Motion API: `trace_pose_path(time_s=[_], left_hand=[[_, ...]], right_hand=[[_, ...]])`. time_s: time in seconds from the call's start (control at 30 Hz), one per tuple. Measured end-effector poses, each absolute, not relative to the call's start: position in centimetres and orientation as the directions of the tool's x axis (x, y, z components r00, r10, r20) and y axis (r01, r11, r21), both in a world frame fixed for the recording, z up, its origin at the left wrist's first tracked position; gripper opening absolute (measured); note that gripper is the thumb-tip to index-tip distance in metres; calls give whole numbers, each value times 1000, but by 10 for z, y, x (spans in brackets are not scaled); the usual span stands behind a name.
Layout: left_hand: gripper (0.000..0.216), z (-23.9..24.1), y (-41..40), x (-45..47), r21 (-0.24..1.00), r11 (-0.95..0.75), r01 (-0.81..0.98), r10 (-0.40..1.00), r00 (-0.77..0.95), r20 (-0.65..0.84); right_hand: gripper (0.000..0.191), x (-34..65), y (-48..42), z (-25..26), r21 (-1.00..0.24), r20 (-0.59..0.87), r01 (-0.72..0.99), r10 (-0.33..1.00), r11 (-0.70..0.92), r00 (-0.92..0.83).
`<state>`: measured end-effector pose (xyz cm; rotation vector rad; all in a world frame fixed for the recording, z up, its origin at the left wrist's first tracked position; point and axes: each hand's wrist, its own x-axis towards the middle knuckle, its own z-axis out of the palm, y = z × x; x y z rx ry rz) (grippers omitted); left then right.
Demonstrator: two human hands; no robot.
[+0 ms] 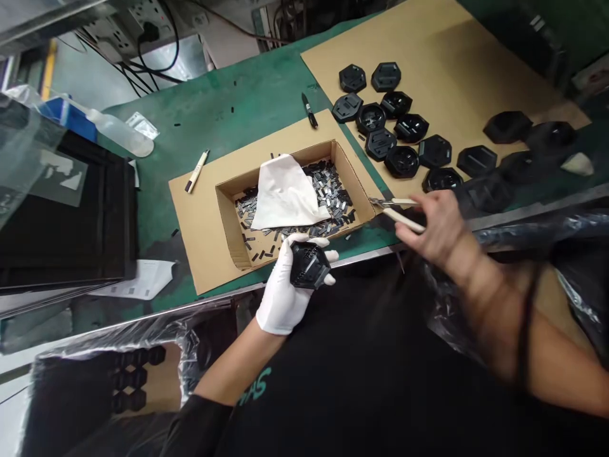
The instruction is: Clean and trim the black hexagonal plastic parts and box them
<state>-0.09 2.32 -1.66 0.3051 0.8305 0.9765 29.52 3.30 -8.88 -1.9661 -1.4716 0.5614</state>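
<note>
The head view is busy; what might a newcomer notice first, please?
Probably the white cloth over dark pieces in the cardboard box. Next come the gloved left hand, holding a black part at the near edge, and the bare right hand, holding a tool on the right.

Box near the front edge of the bench, cases to its right
The box sits on a cardboard sheet, small pieces and a cloth inside. Behind it lies a pen; toward the bench's left end, a bottle. Many cases lie on a second sheet. One case, in the left grip, is before the box; a tool, in the right grip, is by its right front corner.
</note>
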Motion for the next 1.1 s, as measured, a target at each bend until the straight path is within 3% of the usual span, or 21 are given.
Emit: trace_pose_path(time_s=[0.1, 0.17, 0.23, 0.3, 0.53, 0.6, 0.7, 0.87, 1.1], left_hand=[[28, -17, 25, -2, 590, 495, -638, 858, 253, -447], [25, -18, 26, -3, 598, 471, -648, 873, 243, -423], [25, -19, 27, -5, 615, 446, -650, 887, 229, -401], [25, -20, 27, -5, 627, 429, -650, 895, 214, -391], [27, -19, 30, -1, 595, 465, -655, 873, 229, -430], [35, -19, 31, 1, 602, 468, -647, 868, 206, -452], [53, -19, 30, 5, 635, 442, -634, 876, 155, -456], [66, -22, 26, 9, 739, 301, -602, 923, -10, -384], [63, -26, 21, 7, 753, 222, -620, 945, -56, -324]], right_hand=[[52, 298, 36, -70, -839, -82, 477, 928, -261, 364], [58, 298, 34, -57, -938, -264, 130, 908, -320, 326], [58, 295, 30, -47, -899, -423, -226, 877, -375, 228], [55, 293, 25, -40, -857, -455, -337, 880, -390, 139], [61, 282, 30, -39, -975, -200, -45, 944, -219, -262], [60, 271, 33, -37, -984, -164, -18, 952, -175, -259], [41, 248, 30, -30, -989, -80, 135, 976, -53, -201], [61, 209, 17, -10, -771, 114, 551, 920, 321, -376], [68, 184, 18, -3, -607, 224, 631, 866, 483, -448]])
